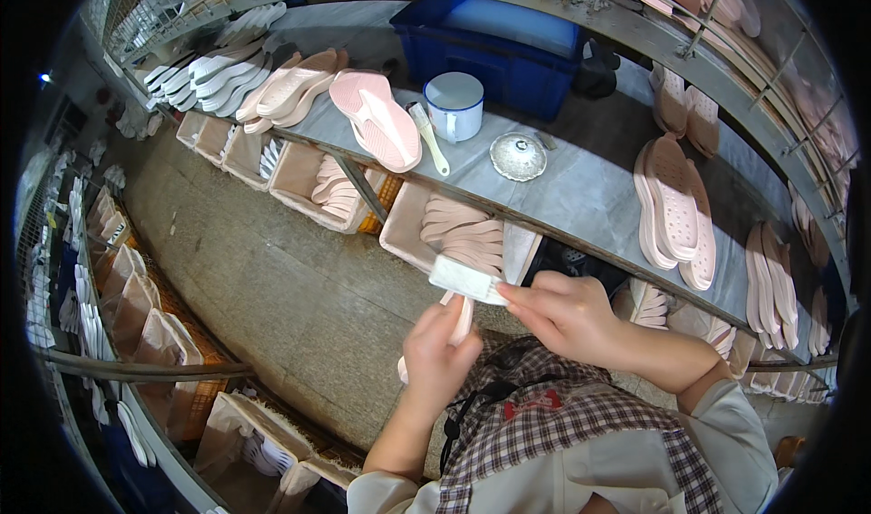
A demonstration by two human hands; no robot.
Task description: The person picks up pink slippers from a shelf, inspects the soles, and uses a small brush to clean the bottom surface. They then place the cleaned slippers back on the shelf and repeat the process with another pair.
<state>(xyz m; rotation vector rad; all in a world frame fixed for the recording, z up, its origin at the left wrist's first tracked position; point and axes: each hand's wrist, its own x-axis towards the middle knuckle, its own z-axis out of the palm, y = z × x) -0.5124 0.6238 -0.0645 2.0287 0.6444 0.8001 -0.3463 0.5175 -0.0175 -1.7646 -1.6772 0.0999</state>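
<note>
In front of my apron, my left hand point(439, 343) is closed around a pale pink curved strip point(464, 322), which looks like a shoe strap. Part of the strip is hidden behind the fingers. My right hand point(564, 313) pinches one end of a flat white rectangular piece point(461, 277) between thumb and fingers. The white piece lies just above the strip; whether the two touch I cannot tell. Beyond my hands, on the grey bench point(581, 215), are a pink sole point(376, 119), a pale-handled brush point(429, 139), a white enamel mug point(455, 106) and a silvery lid point(518, 156).
Cloth-lined baskets of pink strips point(461, 228) stand below the bench edge. Stacked pink soles point(676, 205) rest at its right, with grey-white soles point(222, 69) at far left. A blue crate point(490, 60) sits at the back. A metal rail point(150, 367) crosses the lower left.
</note>
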